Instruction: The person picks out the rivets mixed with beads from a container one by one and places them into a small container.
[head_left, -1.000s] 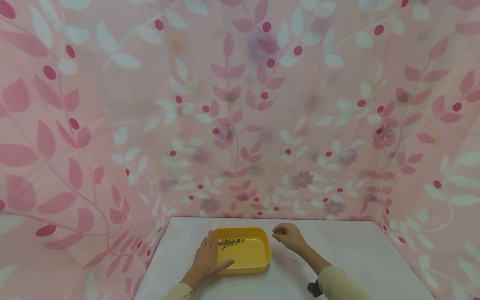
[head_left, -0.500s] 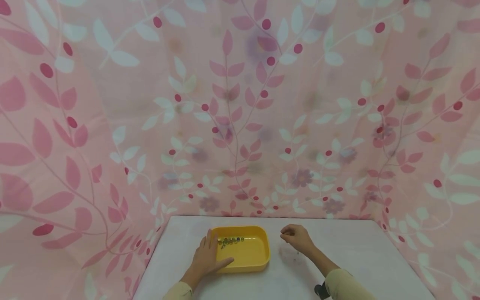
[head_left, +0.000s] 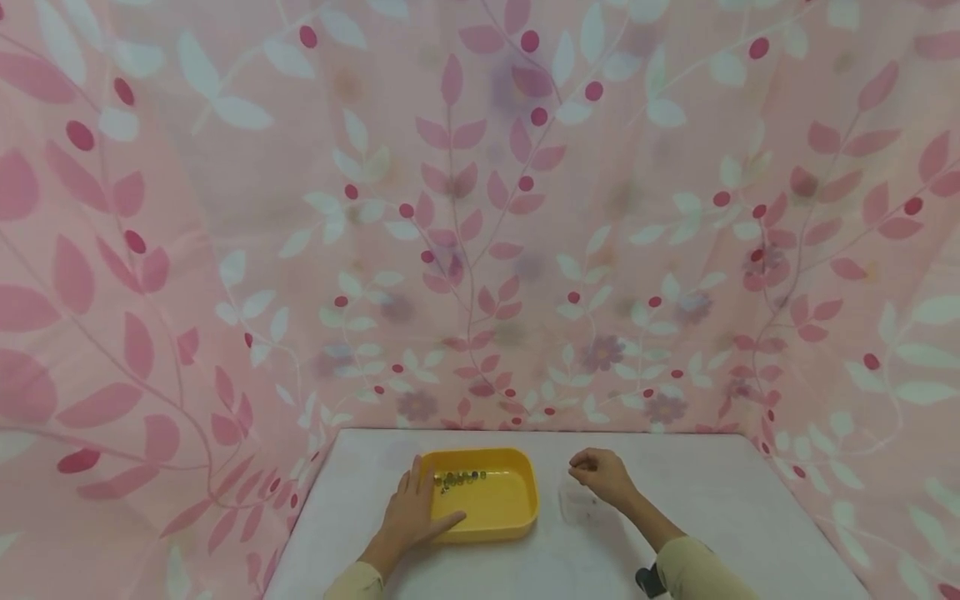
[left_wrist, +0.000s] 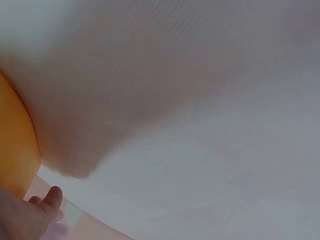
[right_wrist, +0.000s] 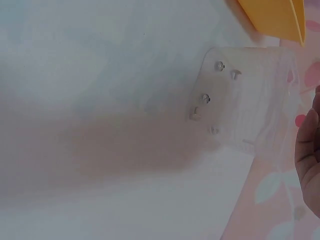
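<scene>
A shallow yellow tray stands on the white table, with several small glassy beads grouped in its far left part. My left hand rests against the tray's left side, fingers straight and thumb reaching over the near rim. To the tray's right is a clear plastic box. My right hand hovers over its far part, fingers bent and fingertips close together; whether they pinch something small is hidden. In the right wrist view, several small shiny pieces show in the clear box.
A white cloth covers the table. Pink leaf-patterned curtains hang behind the table and along both sides. A black device sits at the right wrist, by the sleeve.
My right hand has moved rightward from beside the yellow tray to above the clear box. The left hand keeps its place on the tray. The head view has tilted slightly.
</scene>
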